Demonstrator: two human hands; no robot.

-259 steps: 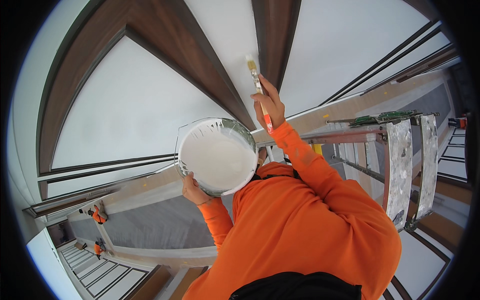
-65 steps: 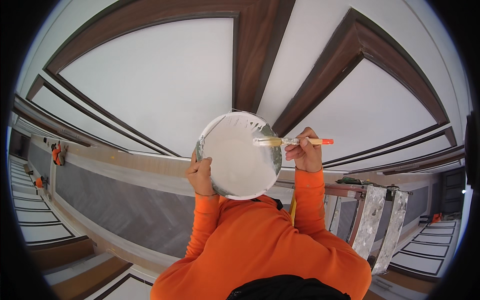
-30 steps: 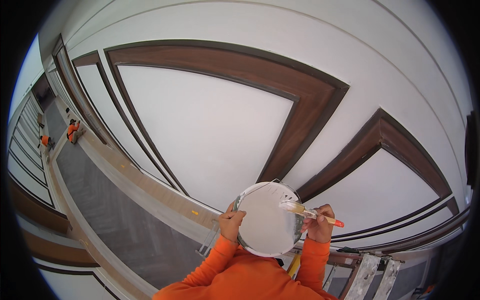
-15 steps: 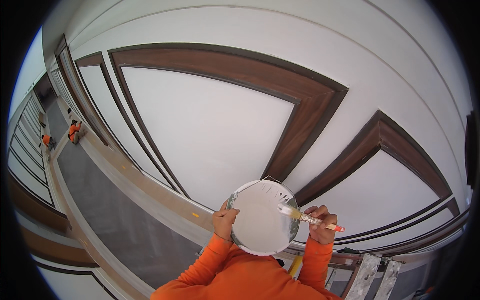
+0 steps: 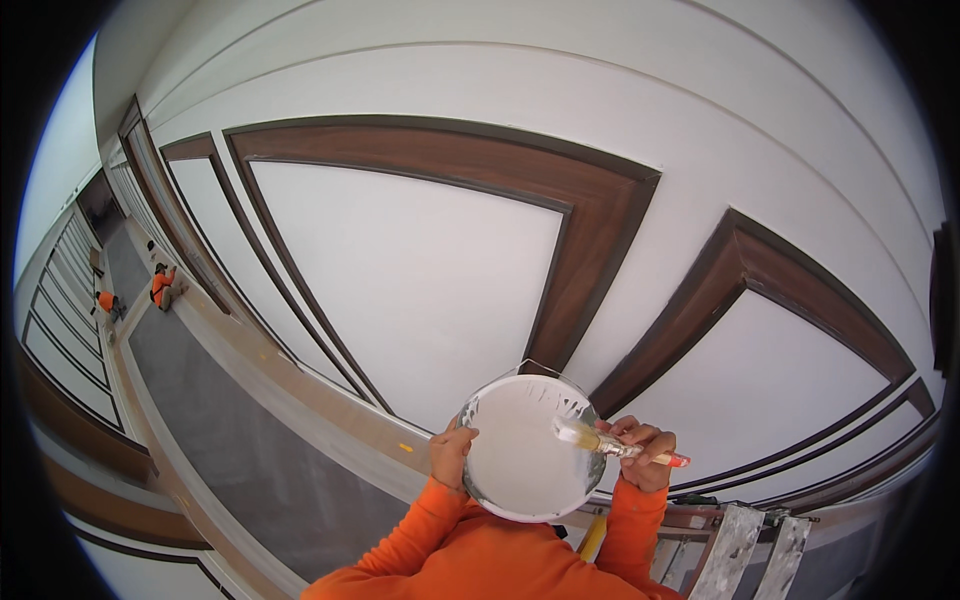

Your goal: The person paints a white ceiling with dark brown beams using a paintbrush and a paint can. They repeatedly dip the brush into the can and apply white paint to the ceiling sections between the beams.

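You have one paint bucket (image 5: 527,452) and one paintbrush (image 5: 612,447) in front of you, both raised overhead against the ceiling. The bucket is round, metal-rimmed and filled with white paint, with a thin wire handle showing at its top edge.

Your left hand (image 5: 452,456) grips the bucket at its left rim, fingers curled tight around the edge, thumb toward the paint. Your right hand (image 5: 642,452) is clenched around the paintbrush's orange handle just beside the bucket's right rim. The brush lies nearly level, its white-loaded bristles reaching in over the rim, above the paint surface; you cannot tell whether the bristles touch the paint. Both of your sleeves are orange.

Above you, the white ceiling (image 5: 420,270) carries two dark brown wood frames (image 5: 590,215) that show fully, each enclosing a white panel, and further frames run off to the left. Two paint-spattered ladder rails (image 5: 752,545) stand at the lower right. Far off at the left, two people in orange (image 5: 160,287) are down on the floor, well apart from you.
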